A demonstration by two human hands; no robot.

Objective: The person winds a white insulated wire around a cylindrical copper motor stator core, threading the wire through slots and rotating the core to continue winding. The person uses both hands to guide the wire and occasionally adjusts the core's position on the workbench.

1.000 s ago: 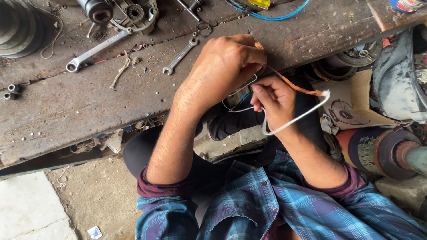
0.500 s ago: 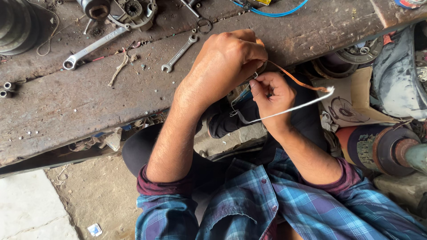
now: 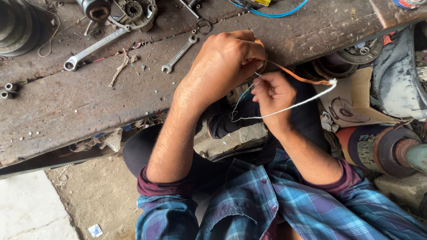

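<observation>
Left hand curled shut over something hidden at the desk's near edge; right hand pinching a white string joined to an orange cord. Small spanner nearby.

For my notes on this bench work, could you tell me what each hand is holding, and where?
The right hand pinches a white cord near its looped end. The left hand closes over something hidden, where an orange wire emerges.

Both forearms bare, sleeves pushed up past the elbows. Left hand curled into a loose fist, right hand just beside it, fingertips pinched together.
</observation>
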